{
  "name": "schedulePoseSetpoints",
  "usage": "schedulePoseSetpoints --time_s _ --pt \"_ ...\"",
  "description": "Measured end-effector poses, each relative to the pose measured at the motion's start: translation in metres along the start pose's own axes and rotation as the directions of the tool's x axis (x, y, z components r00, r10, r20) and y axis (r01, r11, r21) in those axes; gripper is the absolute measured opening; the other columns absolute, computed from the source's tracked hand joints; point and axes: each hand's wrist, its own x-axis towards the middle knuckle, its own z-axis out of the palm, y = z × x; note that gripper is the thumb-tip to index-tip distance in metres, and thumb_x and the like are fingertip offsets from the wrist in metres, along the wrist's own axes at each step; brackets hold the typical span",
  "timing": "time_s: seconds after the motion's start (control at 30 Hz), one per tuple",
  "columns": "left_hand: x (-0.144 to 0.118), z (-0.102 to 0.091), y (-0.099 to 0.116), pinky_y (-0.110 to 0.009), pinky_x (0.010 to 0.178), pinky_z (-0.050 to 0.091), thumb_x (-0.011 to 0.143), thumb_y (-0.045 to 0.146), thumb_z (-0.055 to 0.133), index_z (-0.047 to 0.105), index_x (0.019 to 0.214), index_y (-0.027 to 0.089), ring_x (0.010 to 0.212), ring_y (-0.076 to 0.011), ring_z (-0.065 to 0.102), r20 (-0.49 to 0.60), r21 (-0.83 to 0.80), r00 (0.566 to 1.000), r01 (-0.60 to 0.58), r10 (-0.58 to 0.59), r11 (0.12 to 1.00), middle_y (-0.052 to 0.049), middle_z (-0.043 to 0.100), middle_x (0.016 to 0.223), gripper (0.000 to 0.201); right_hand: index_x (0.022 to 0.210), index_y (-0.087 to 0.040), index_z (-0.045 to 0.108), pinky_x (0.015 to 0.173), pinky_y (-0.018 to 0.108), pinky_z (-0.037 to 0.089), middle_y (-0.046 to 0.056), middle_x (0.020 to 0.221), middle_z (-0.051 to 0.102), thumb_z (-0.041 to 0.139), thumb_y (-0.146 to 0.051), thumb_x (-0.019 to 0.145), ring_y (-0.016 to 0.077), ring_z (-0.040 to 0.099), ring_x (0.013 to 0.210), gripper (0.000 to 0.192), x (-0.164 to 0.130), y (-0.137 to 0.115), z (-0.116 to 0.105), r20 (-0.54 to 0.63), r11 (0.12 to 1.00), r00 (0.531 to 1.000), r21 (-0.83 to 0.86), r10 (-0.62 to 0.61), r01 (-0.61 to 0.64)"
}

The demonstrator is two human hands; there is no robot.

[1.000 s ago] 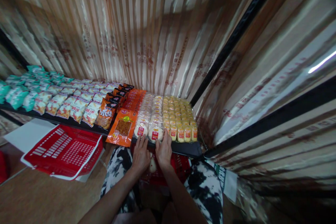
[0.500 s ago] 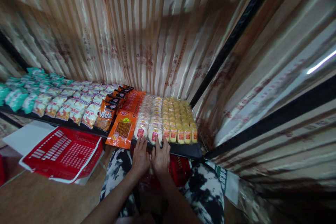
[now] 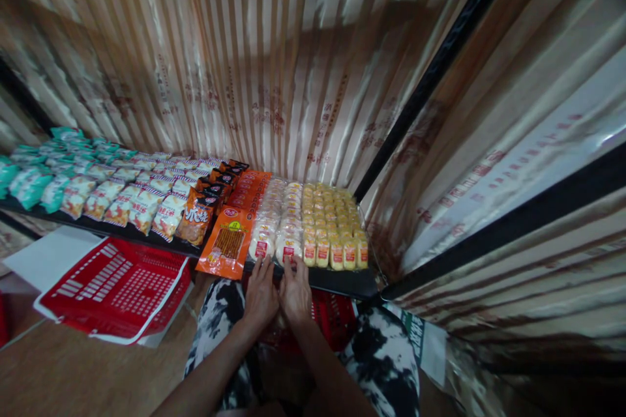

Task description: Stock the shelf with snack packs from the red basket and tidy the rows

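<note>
My left hand and my right hand rest side by side at the front lip of a black shelf. Their fingertips touch the nearest two round white wrapped cakes, which head two rows running back. Neither hand grips a packet; the fingers lie flat and slightly spread. To the right stand rows of small yellow wrapped cakes. An orange packet of brown sticks hangs over the shelf edge just left of my left hand.
Further left lie brown snack bags, red-and-white packets and teal packets. A red basket sits on the floor at left, another red basket under my hands. Striped foil lines the back and right walls.
Both hands have drawn close together and slid slightly left along the shelf edge; my right hand left the yellow cakes and now touches the front white cake.
</note>
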Motion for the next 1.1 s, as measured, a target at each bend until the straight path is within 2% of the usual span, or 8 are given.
schedulePoseSetpoints --time_s 0.2,0.4,0.53,0.67,0.77,0.9,1.1 --pt "0.001 0.003 -0.004 -0.047 0.105 0.037 0.073 0.006 0.040 0.051 0.124 0.006 0.135 -0.0273 0.029 -0.015 0.015 0.999 -0.034 0.034 0.999 -0.013 0.043 0.140 0.053 0.131 -0.020 0.048 0.092 0.036 0.046 0.012 0.122 0.048 0.037 -0.006 0.078 0.0236 0.043 0.115 0.055 0.004 -0.003 0.001 -0.017 0.998 0.999 0.043 0.038 -0.037" --pt "0.000 0.001 -0.003 -0.048 0.104 0.039 0.074 0.005 0.039 0.055 0.119 0.009 0.135 -0.0270 0.029 -0.044 0.027 0.997 -0.064 0.065 0.998 -0.012 0.045 0.139 0.049 0.131 -0.020 0.048 0.090 0.037 0.048 0.013 0.117 0.050 0.038 -0.008 0.079 0.0234 0.046 0.111 0.055 0.006 0.003 0.006 -0.031 0.996 0.999 0.087 -0.005 0.008" --pt "0.003 -0.005 0.002 -0.045 0.106 0.038 0.075 0.004 0.037 0.060 0.111 0.012 0.136 -0.0241 0.028 -0.116 0.055 0.988 -0.099 0.105 0.994 -0.010 0.046 0.138 0.043 0.130 -0.017 0.048 0.090 0.038 0.048 0.014 0.114 0.050 0.039 -0.007 0.077 0.0225 0.047 0.107 0.055 0.006 0.008 0.007 -0.054 0.989 0.998 0.139 -0.036 0.043" --pt "0.016 -0.009 0.002 -0.047 0.109 0.031 0.077 0.004 0.039 0.052 0.122 0.007 0.137 -0.0268 0.023 -0.221 0.122 0.975 0.001 0.026 0.993 -0.017 0.035 0.144 0.047 0.131 -0.018 0.047 0.090 0.038 0.049 0.012 0.111 0.050 0.038 -0.007 0.078 0.0201 0.050 0.099 0.055 0.009 0.011 0.007 -0.067 0.982 0.997 0.177 -0.050 0.061" --pt "0.030 -0.006 -0.004 -0.047 0.107 0.033 0.077 0.006 0.041 0.048 0.125 0.004 0.136 -0.0304 0.025 -0.224 0.161 0.974 0.063 -0.026 0.985 -0.022 0.036 0.141 0.048 0.132 -0.019 0.045 0.087 0.037 0.050 0.012 0.110 0.050 0.037 -0.006 0.079 0.0191 0.052 0.096 0.056 0.012 0.011 0.007 -0.070 0.981 0.996 0.183 -0.047 0.059" --pt "0.040 0.000 -0.011 -0.047 0.103 0.037 0.081 0.010 0.041 0.047 0.125 0.006 0.132 -0.0312 0.033 -0.212 0.210 0.977 0.054 -0.008 0.976 -0.022 0.041 0.137 0.044 0.132 -0.018 0.046 0.084 0.037 0.050 0.013 0.108 0.052 0.037 -0.007 0.079 0.0200 0.052 0.094 0.055 0.015 0.011 0.008 -0.067 0.987 0.997 0.151 -0.045 0.054" --pt "0.039 0.003 -0.012 -0.048 0.103 0.037 0.083 0.011 0.040 0.047 0.124 0.008 0.133 -0.0315 0.032 -0.223 0.188 0.975 0.033 0.010 0.982 -0.022 0.040 0.138 0.042 0.133 -0.017 0.046 0.085 0.034 0.050 0.012 0.107 0.052 0.035 -0.006 0.079 0.0192 0.051 0.096 0.056 0.018 0.012 0.008 -0.028 0.990 0.997 0.114 -0.076 0.078"
